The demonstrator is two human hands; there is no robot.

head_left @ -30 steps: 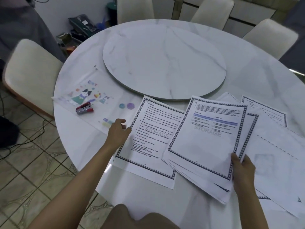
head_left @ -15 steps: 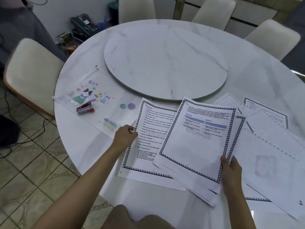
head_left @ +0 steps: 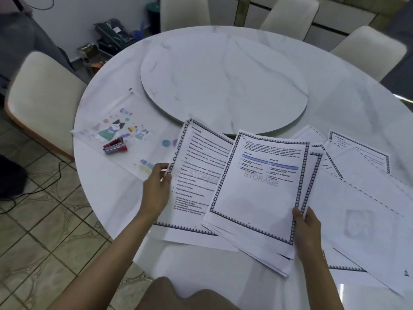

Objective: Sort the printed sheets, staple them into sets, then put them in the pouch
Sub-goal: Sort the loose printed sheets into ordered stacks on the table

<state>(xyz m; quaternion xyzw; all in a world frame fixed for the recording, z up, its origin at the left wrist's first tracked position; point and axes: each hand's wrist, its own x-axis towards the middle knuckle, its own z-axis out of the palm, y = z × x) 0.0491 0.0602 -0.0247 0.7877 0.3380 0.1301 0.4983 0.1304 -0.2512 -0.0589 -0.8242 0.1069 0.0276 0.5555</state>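
Observation:
Printed sheets with blue patterned borders lie spread over the near part of the round marble table (head_left: 348, 113). My left hand (head_left: 157, 189) pinches the left edge of a text sheet (head_left: 196, 175), whose top is lifted off the table. A stack of sheets (head_left: 261, 191) with a "STORAGE" watermark is gripped at its lower right corner by my right hand (head_left: 306, 222). More loose sheets (head_left: 366, 198) lie to the right. The clear pouch (head_left: 125, 130) with cartoon prints lies at the left, with a red stapler (head_left: 115, 145) on it.
A round turntable (head_left: 223, 81) sits mid-table. Cream chairs (head_left: 42, 101) stand around the table, one at the left near the pouch. A black cable (head_left: 44, 186) runs over the tiled floor at left. Clutter sits by the far wall.
My left hand has taken hold of the text sheet's left edge and raised it. The stack in my right hand has shifted left, over that sheet.

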